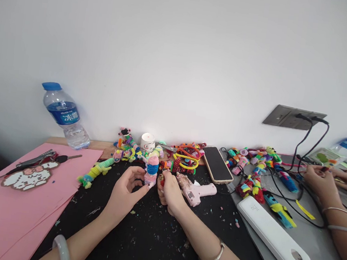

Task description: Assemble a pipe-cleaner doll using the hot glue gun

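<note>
Now our left hand (127,187) holds a fuzzy toy (152,170), our right hand (171,194) something red (161,181), near the tabletop's back edge (108,147).

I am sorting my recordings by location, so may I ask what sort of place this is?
Probably a craft workplace: the left hand holds a fuzzy pink-and-blue figure, more colourful fuzzy figures lie around, and a pink glue gun rests on the scrap-strewn black surface.

Blue-banded pink figure (152,169), pink glue gun (199,192)
</note>
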Available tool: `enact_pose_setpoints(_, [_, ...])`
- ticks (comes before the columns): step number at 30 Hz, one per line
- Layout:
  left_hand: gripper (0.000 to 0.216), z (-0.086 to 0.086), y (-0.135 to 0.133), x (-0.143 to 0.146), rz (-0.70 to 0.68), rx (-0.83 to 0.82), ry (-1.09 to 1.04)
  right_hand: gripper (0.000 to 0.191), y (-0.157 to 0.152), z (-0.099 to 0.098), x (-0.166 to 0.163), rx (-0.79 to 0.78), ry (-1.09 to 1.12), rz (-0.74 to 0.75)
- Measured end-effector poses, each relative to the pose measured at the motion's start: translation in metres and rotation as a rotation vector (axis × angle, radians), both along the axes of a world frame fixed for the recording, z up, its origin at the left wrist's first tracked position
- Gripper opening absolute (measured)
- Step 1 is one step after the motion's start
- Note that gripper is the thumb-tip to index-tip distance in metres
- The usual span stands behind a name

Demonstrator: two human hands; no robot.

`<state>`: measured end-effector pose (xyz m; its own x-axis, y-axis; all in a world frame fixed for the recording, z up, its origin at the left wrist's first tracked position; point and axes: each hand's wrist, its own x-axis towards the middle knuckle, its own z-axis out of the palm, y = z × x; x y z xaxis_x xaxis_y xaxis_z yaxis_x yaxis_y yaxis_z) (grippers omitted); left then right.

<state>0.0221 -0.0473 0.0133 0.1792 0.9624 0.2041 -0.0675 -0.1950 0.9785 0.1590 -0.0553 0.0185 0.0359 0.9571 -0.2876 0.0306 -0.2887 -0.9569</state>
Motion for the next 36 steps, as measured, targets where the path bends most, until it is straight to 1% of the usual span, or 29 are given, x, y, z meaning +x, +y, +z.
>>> enact_pose_setpoints(3, [0.027,0.0004,0.0003,0.0000,-0.004,0.000,0.009,0.052,-0.0007,0.0007,0.0003,-0.005,0.012,0.010])
enact_pose_setpoints(6, [0.027,0.0009,0.0006,-0.0002,-0.005,-0.001,0.010,0.055,-0.0016,0.0034,-0.0003,-0.011,0.012,0.025])
enact_pose_setpoints(13, [0.028,0.0005,0.0004,-0.0003,0.002,-0.006,0.003,0.046,-0.0016,0.0047,-0.0008,-0.011,0.011,0.023])
enact_pose_setpoints(21, [0.027,0.0011,0.0000,-0.0005,-0.006,-0.003,0.003,0.041,-0.0003,0.0039,-0.0023,0.005,0.016,0.000])
enact_pose_setpoints(29, [0.027,0.0004,-0.0005,-0.0011,-0.008,-0.017,-0.001,0.041,-0.0016,0.0067,-0.0043,0.026,0.045,-0.027])
enact_pose_setpoints(36, [0.028,-0.0006,0.0008,-0.0005,-0.010,-0.023,-0.002,0.043,-0.0003,0.0029,-0.0029,0.035,0.080,-0.022])
